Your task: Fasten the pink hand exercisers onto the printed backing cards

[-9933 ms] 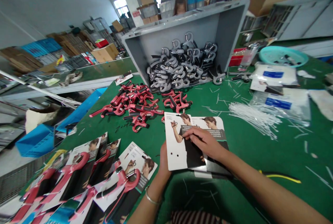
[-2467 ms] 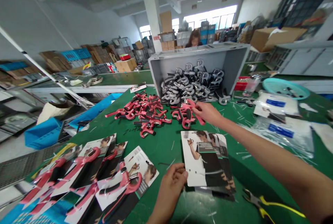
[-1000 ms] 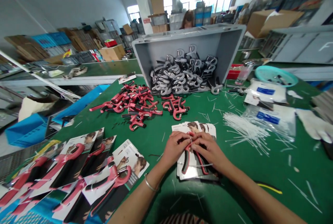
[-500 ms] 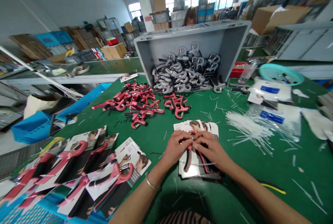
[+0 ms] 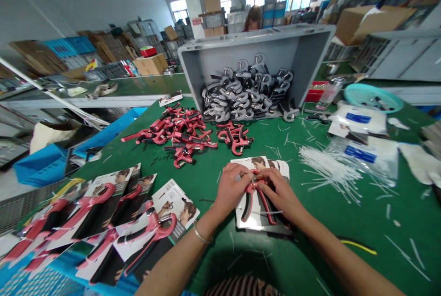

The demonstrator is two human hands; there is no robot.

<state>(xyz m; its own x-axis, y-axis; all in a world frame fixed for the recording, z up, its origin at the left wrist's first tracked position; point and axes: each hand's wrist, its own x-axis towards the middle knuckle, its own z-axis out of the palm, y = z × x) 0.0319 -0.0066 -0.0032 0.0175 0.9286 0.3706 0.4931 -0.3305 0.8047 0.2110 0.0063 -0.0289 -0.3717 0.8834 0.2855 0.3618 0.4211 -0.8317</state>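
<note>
A red-and-black hand grip strengthener (image 5: pixel 246 206) lies on a stack of printed backing cards (image 5: pixel 237 165), its handles pointing toward me. My left hand (image 5: pixel 231 191) is closed at the top of the grip, thumb and fingers pressed together near its spring. On the other side my right hand (image 5: pixel 283 195) grips the same top end, its fingers bent over the red frame. A thin white cable tie (image 5: pixel 271 213) crosses the right handle below my right hand. The fingers hide part of the spring end.
Loose pink hand grips (image 5: pixel 186 133) lie in a heap ahead. Behind them, a tipped grey crate (image 5: pixel 188 64) holds many grey grips. White cable ties (image 5: pixel 327 170) are scattered at right. Carded pink grips (image 5: pixel 156 222) overlap at left over a blue basket (image 5: pixel 69 273). A person (image 5: pixel 254 18) is beyond the crate.
My left hand's fingers have shifted at the top of the grip, uncovering more of its middle. The grip has moved slightly to the left, and both hands stay on it.
</note>
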